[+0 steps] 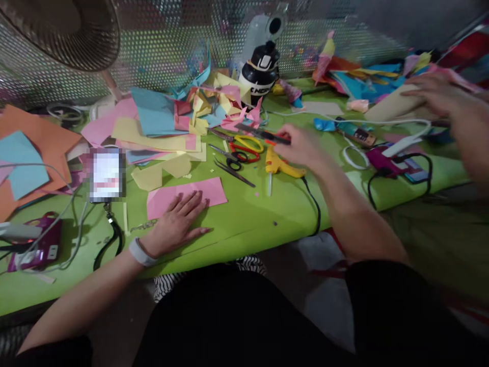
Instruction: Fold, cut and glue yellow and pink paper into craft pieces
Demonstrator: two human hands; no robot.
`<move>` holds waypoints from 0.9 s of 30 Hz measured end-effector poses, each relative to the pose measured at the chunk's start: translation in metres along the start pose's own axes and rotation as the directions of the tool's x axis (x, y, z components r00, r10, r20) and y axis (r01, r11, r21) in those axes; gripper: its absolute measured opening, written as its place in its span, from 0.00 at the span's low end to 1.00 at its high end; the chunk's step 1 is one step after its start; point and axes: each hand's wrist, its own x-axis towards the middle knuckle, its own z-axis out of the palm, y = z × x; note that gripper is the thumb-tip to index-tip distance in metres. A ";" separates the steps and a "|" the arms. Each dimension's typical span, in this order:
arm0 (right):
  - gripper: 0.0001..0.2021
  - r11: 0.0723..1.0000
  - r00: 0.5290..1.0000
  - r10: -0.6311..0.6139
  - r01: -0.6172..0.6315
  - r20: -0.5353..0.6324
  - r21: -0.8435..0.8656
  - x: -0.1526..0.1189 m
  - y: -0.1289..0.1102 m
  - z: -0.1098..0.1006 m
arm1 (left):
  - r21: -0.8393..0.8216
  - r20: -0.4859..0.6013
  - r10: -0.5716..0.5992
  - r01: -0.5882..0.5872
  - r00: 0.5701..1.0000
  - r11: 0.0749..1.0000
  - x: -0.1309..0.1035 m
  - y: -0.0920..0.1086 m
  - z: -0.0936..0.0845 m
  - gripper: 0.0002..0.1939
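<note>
My left hand [179, 221] lies flat with its fingers spread on a pink paper strip [214, 191] near the table's front edge. Over the tools at the middle, my right hand [296, 145] is closed on a dark, narrow tool [263, 133], slightly blurred; its exact kind is unclear. Below that hand rests a yellow glue gun [280, 165] with its cord hanging over the edge. To its left lie black-handled scissors [234, 159], yellow-handled scissors [250, 142], a red-handled pair [250, 153] and dark tweezers [239, 174].
Cut coloured paper [153, 109] is heaped at the back left. A black-and-white bottle [260, 76] stands behind the tools. A fan [64, 30], a phone [106, 174] and purple power strips with cables flank the work area. Another person's hand [435, 94] is at right.
</note>
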 end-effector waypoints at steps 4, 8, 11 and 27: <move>0.18 0.940 0.940 -0.186 0.086 0.287 0.330 -0.068 0.007 0.017 | 0.005 -0.003 -0.006 0.006 1.000 1.000 -0.002 0.001 -0.002 0.40; 0.21 0.969 0.955 -0.247 0.240 0.163 0.063 -0.106 0.003 0.038 | 0.008 -0.052 0.031 -0.030 0.998 1.000 -0.001 0.006 -0.004 0.41; 0.25 0.944 0.949 -0.295 0.307 0.107 -0.121 -0.116 0.004 0.047 | 0.004 -0.054 0.074 -0.074 0.996 0.997 0.001 0.009 -0.003 0.44; 0.18 0.721 0.756 -0.654 0.620 -0.012 -0.309 -0.112 0.024 0.063 | -0.011 0.005 0.095 -0.095 0.995 0.995 0.003 0.009 0.001 0.43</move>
